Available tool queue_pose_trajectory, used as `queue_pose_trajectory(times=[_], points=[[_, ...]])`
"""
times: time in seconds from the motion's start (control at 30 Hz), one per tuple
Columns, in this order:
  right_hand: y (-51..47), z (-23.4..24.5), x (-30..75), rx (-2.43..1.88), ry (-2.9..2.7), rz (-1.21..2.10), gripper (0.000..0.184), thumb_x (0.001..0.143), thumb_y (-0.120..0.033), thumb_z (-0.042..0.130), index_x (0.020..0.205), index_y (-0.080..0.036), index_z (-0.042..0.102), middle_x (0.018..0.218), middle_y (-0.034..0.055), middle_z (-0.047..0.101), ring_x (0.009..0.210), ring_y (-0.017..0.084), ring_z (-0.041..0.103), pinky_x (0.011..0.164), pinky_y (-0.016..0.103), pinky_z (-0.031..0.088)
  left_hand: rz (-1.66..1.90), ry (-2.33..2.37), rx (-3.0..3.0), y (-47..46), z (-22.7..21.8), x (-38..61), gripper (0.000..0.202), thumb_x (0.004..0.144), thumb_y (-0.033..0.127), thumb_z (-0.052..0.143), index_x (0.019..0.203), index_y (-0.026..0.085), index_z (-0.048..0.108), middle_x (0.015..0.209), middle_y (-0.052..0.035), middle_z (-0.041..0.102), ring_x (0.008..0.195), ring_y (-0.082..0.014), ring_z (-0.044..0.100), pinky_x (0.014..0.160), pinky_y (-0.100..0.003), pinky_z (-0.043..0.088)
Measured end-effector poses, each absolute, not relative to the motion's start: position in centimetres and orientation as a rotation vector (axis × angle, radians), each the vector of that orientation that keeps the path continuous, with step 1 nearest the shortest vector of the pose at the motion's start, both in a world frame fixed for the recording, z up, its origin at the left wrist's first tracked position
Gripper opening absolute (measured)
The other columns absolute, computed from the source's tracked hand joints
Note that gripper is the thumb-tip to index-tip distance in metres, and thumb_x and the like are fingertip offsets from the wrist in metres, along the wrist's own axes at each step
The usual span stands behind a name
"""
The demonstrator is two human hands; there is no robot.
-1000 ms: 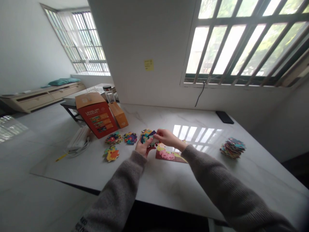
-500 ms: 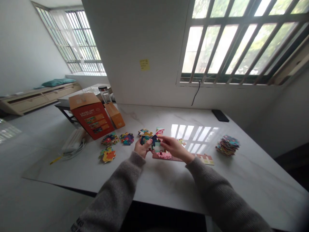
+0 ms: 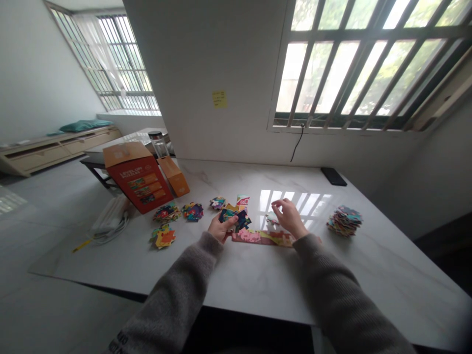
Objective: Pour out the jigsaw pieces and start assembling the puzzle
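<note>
A small stack of dark blue and multicoloured jigsaw puzzle pieces (image 3: 241,219) is gripped in my left hand (image 3: 221,227), thumb on top. My right hand (image 3: 291,219) hovers right of it, fingers bent and slightly apart, nothing visible between them. Just left of and below those fingers lies a pale loose puzzle piece (image 3: 272,220) on the table. A joined strip of puzzle pieces (image 3: 258,237) with pink and brown pictures runs beneath both hands, its right end partly covered by my right wrist. Behind the left hand lies a puzzle section with a red house (image 3: 243,200).
Piles of puzzle pieces (image 3: 192,211) lie to the left, and a taller stack of pieces (image 3: 344,221) stands right. A red puzzle box (image 3: 138,182), a smaller orange box (image 3: 175,177) and a white cabled power strip (image 3: 110,216) are at left. A black phone (image 3: 334,176) lies back right.
My right hand has left the pieces in my left hand and moved right, above the loose piece. The left hand still holds its stack, now more exposed.
</note>
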State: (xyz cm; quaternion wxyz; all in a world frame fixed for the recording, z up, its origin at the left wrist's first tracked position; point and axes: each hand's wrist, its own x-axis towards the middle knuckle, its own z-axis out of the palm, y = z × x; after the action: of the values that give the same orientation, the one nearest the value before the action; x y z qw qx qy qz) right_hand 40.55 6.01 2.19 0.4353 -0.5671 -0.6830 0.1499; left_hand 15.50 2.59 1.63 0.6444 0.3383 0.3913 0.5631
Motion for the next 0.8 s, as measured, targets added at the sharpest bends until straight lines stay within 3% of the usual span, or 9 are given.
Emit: queue_pose_trajectory(times=[0.07, 0.13, 0.3, 0.43, 0.7, 0.8], points=[[4.5, 3.3, 37.8, -1.243, -1.700, 0.683, 0.028, 0.091, -0.043, 0.048, 0.098, -0.019, 0.061, 0.077, 0.0030, 0.062, 0.066, 0.016, 0.054, 0.064, 0.029, 0.043, 1.267, 0.882, 0.776, 2.5, 1.5, 15.6, 0.052, 0.054, 0.032, 0.089, 0.093, 0.015, 0.060, 0.066, -0.0007, 0.066, 0.041, -0.0125, 0.058, 0.029, -0.019, 0.042], [3.3, 3.7, 35.2, -1.101, -1.739, 0.958, 0.030, 0.091, -0.047, 0.050, 0.103, -0.021, 0.056, 0.070, -0.0015, 0.060, 0.059, 0.014, 0.050, 0.056, 0.025, 0.040, 1.261, 0.869, 0.771, 2.4, 1.4, 15.7, 0.052, 0.054, 0.032, 0.089, 0.093, 0.014, 0.060, 0.064, -0.0003, 0.065, 0.039, -0.0119, 0.057, 0.029, -0.019, 0.042], [2.3, 2.8, 32.4, -1.097, -1.653, 0.958, 0.031, 0.083, -0.049, 0.061, 0.076, -0.021, 0.052, 0.063, -0.0033, 0.052, 0.056, 0.012, 0.045, 0.054, 0.025, 0.037, 1.264, 0.799, 0.678, 2.3, 1.2, 15.2, 0.045, 0.061, 0.026, 0.082, 0.099, 0.014, 0.061, 0.076, -0.0051, 0.070, 0.051, -0.0152, 0.063, 0.037, -0.024, 0.052], [2.7, 2.6, 33.1, -1.077, -1.420, 1.138, 0.035, 0.081, -0.053, 0.063, 0.076, -0.021, 0.051, 0.056, -0.0056, 0.049, 0.048, 0.010, 0.041, 0.047, 0.023, 0.032, 1.271, 0.745, 0.594, 2.3, 1.2, 14.8, 0.042, 0.064, 0.020, 0.074, 0.103, 0.015, 0.061, 0.086, -0.0055, 0.071, 0.064, -0.0175, 0.067, 0.051, -0.032, 0.062], [2.5, 2.5, 32.8, -0.916, -1.271, 1.341, 0.041, 0.074, -0.054, 0.072, 0.078, -0.021, 0.049, 0.056, -0.0063, 0.052, 0.048, 0.009, 0.047, 0.048, 0.022, 0.037, 1.338, 0.803, 0.690, 2.4, 1.1, 15.0, 0.048, 0.061, 0.020, 0.081, 0.103, 0.015, 0.060, 0.084, -0.0041, 0.069, 0.059, -0.0138, 0.065, 0.041, -0.022, 0.055], [1.9, 2.7, 32.2, -0.939, -1.262, 1.382, 0.043, 0.069, -0.049, 0.077, 0.088, -0.022, 0.048, 0.057, -0.0100, 0.048, 0.045, 0.007, 0.043, 0.044, 0.021, 0.035, 1.333, 0.815, 0.731, 2.3, 1.1, 15.3, 0.052, 0.057, 0.020, 0.085, 0.102, 0.014, 0.060, 0.082, -0.0039, 0.070, 0.057, -0.0141, 0.065, 0.040, -0.021, 0.054]])
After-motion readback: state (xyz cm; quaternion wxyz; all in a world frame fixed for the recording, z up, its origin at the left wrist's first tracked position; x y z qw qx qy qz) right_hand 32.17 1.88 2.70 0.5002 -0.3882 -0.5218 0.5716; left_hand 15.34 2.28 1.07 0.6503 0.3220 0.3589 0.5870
